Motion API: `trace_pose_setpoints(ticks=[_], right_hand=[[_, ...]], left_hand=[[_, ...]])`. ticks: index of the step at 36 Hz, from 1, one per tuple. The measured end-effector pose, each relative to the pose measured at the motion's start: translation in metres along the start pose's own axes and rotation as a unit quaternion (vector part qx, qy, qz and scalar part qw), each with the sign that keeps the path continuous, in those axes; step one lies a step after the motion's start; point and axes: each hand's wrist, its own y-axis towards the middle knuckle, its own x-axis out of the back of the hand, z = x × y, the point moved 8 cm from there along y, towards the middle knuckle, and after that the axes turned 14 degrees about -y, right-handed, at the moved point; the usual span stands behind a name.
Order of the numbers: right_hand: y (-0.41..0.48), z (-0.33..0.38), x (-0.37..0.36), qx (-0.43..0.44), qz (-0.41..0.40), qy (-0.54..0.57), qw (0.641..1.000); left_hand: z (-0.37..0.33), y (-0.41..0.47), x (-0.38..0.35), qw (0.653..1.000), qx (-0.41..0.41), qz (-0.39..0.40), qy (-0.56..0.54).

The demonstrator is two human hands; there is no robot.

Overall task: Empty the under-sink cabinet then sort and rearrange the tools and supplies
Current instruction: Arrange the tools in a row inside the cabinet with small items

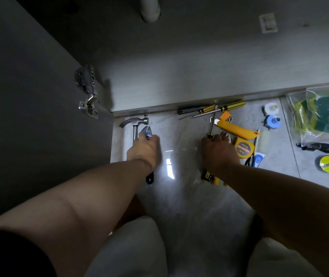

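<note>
Lying on the pale tiled floor (181,196) before the open cabinet (179,76), the tools run mostly front to back. Left hand (142,149): closed around an adjustable wrench (146,133), jaws pointing toward the cabinet, black handle end showing below the wrist. Just beside it, a hammer (134,124), head toward the cabinet, handle largely hidden under the same hand. Right hand (218,151): palm down over a cluster of yellow-and-black handled tools (209,176) — whether it grips any cannot be told. Two screwdrivers (212,110) lie crosswise along the cabinet edge, tips pointing left. A yellow utility knife (237,129) lies diagonally, next to a tape measure (243,149). Further right: a blue fitting (272,121), a roll of white tape (271,107), a bag of sponges (323,114) cut off at the frame edge, a dark object (319,147) hard to identify. Inside the cabinet — a white pipe (150,9), a door hinge (86,90).
</note>
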Motion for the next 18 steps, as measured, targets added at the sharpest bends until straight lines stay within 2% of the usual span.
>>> trace_pose_setpoints(ticks=[2, 4, 7, 9, 13, 18], right_hand=[[-0.001, 0.004, 0.000, 0.017, 0.008, 0.001, 1.000], [-0.004, 0.010, -0.002, 0.040, 0.019, 0.012, 0.999], [-0.010, 0.021, -0.004, 0.065, 0.024, 0.024, 0.997], [-0.014, 0.028, -0.005, 0.075, 0.023, 0.027, 0.997], [-0.021, 0.046, -0.008, 0.128, 0.022, 0.026, 0.991], [-0.031, 0.053, -0.008, 0.194, 0.049, 0.055, 0.978]], left_hand=[[-0.012, 0.005, -0.001, 0.999, -0.044, 0.003, -0.011], [-0.024, 0.008, -0.007, 0.992, -0.065, 0.033, -0.099], [-0.035, 0.009, -0.025, 0.960, -0.031, 0.095, -0.261], [-0.040, 0.009, -0.038, 0.941, -0.004, 0.125, -0.315], [-0.051, 0.014, -0.047, 0.934, 0.012, 0.143, -0.329], [-0.045, 0.014, -0.048, 0.955, 0.022, 0.162, -0.248]])
